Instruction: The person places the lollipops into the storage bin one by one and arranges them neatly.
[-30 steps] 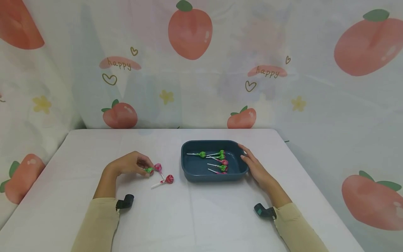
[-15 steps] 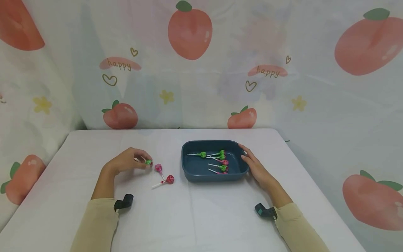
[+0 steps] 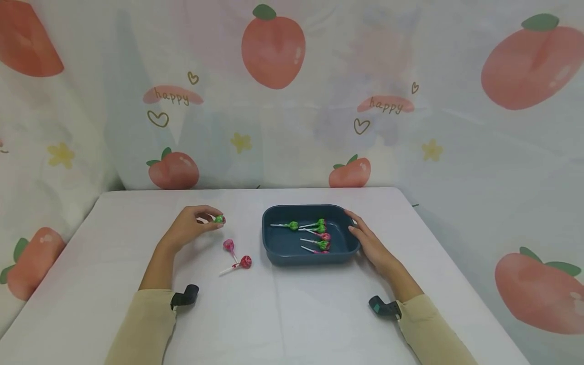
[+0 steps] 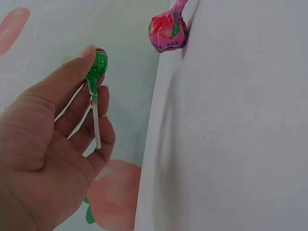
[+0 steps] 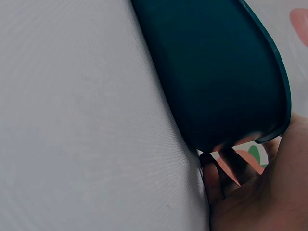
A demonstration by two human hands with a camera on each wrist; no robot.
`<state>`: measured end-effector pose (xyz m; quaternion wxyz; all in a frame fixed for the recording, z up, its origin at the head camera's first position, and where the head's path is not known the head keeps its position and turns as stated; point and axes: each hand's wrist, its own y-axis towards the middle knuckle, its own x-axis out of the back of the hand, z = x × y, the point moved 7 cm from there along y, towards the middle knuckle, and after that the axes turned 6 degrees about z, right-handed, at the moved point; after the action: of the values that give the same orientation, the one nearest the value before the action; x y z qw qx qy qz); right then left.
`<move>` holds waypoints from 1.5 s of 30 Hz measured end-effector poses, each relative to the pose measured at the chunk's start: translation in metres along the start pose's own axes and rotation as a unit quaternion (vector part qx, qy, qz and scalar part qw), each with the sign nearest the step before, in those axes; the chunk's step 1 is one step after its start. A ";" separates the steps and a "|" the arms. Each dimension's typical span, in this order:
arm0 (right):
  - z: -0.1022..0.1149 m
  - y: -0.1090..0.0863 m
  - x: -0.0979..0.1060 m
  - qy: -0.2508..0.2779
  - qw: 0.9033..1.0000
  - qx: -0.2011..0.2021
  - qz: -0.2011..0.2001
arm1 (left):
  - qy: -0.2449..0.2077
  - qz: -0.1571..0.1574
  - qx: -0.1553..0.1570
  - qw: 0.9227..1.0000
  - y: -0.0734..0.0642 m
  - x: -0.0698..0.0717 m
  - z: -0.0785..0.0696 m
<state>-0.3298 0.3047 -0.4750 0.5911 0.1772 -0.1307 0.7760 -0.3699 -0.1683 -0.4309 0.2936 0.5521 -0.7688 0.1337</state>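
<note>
While the left hand (image 3: 191,223) pinched a green lollipop (image 3: 220,219) by its wrapped head, stick down past the fingers, it hung over the left half of the table (image 3: 278,319). A pink lollipop (image 3: 228,245) and a red lollipop (image 3: 246,262) lay just below it, pink's stick end meeting red's neck. Right of those: dark teal tray (image 3: 305,260), mixed green and pink lollipops (image 3: 293,225) inside, sticks mostly left. Right hand (image 3: 376,248) gripped the tray's right end. Khaki sleeves (image 3: 141,324), black device (image 3: 186,295) at each cuff. Surface: matte white, rounded far corners, faint crease down the middle. Room: pale pastel backdrop (image 3: 310,126) behind and both sides, printed with peaches, yellow flowers, outline hearts, "happy" twice. Soft, dim light.
</note>
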 end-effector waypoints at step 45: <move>-0.007 0.000 0.000 -0.005 1.000 -0.011 -0.010 | 0.028 0.045 -0.134 0.990 0.044 -0.081 -0.104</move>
<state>-0.3311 0.3079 -0.4810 0.5998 0.1758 -0.1405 0.7679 -0.3611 -0.0356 -0.3920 0.3801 0.4683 -0.7956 0.0577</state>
